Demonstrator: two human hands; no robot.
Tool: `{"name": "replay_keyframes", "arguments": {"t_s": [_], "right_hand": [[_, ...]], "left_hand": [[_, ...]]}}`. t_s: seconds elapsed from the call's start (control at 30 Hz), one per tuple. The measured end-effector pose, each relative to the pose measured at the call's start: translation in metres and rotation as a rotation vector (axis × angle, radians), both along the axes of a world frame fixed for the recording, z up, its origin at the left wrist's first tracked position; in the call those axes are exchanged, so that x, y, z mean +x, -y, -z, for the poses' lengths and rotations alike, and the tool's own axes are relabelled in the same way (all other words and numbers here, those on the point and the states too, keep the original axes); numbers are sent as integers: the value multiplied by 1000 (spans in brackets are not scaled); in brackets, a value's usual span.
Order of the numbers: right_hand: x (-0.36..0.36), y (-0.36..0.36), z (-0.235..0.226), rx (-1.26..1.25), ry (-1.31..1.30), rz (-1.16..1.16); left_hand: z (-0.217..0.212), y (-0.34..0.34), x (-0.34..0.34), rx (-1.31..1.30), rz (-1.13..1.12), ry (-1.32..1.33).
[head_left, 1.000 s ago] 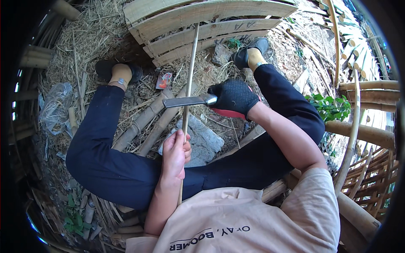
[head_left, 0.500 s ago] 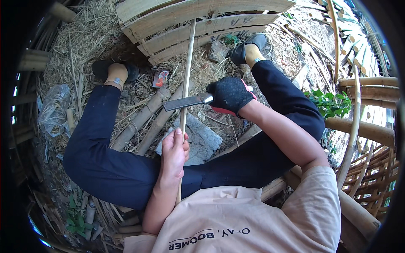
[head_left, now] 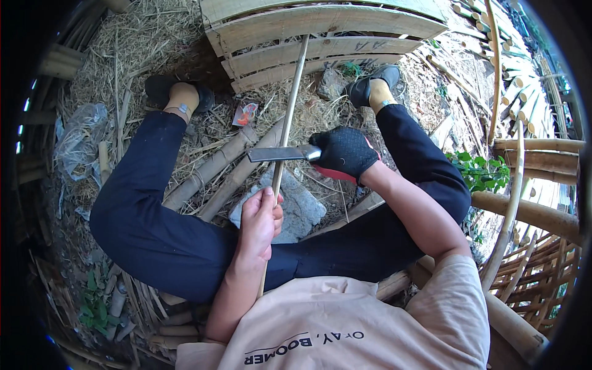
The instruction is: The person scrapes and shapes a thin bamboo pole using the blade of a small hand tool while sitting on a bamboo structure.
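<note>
My bare left hand grips a long thin bamboo strip that runs up between my legs toward a woven bamboo panel. My right hand, in a black glove with red at the palm, holds a flat-bladed knife. The blade lies crosswise against the strip, just above my left hand. A grey stone sits on the ground under both hands.
Thick bamboo poles lie on straw between my dark-trousered legs. A crumpled clear plastic bag lies at the left, a small red wrapper near my left foot. More poles and curved bamboo slats are stacked at the right, by a green plant.
The knife and my right hand have stayed at about the same spot on the strip. My left hand keeps its grip; the view shifted slightly.
</note>
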State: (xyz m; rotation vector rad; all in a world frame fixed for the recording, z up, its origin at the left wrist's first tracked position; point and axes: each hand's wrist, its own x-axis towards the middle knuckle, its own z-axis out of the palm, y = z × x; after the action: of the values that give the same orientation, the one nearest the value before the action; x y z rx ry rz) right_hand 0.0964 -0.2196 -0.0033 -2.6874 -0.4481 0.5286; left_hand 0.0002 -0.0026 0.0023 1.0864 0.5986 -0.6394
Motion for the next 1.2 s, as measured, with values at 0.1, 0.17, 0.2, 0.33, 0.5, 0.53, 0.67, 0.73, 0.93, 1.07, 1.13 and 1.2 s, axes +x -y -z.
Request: {"name": "replay_keyframes", "arguments": {"t_s": [0.1,0.17,0.2,0.33,0.5,0.53,0.67,0.73,0.93,1.07,1.13,1.2], "right_hand": [[-14,-12,-5,-6,-77,-81],[-14,-15,-5,-21,-93,-85],[-14,-15,-5,-28,-102,-84],[-9,-7,6,-30,-52,-104],[0,-1,9,6,-17,81],[7,9,14,34,-1,173],[24,35,14,-128,44,118],[25,31,21,-113,55,125],[28,31,19,-120,96,143],[28,29,14,-139,92,141],[27,27,8,-132,64,152],[21,22,5,-100,23,148]], "left_hand": [[0,-4,0,-12,10,-29],[0,-4,-1,-6,26,-30],[0,-3,-1,0,37,-30],[2,0,-1,19,65,-13],[0,-1,-2,-2,58,10],[-2,0,-2,-20,61,14],[4,4,-3,24,86,15],[1,3,-1,31,65,30],[2,2,0,18,60,39],[0,1,0,13,50,25],[-1,0,0,-4,39,13],[-1,-1,-1,8,37,6]]}}
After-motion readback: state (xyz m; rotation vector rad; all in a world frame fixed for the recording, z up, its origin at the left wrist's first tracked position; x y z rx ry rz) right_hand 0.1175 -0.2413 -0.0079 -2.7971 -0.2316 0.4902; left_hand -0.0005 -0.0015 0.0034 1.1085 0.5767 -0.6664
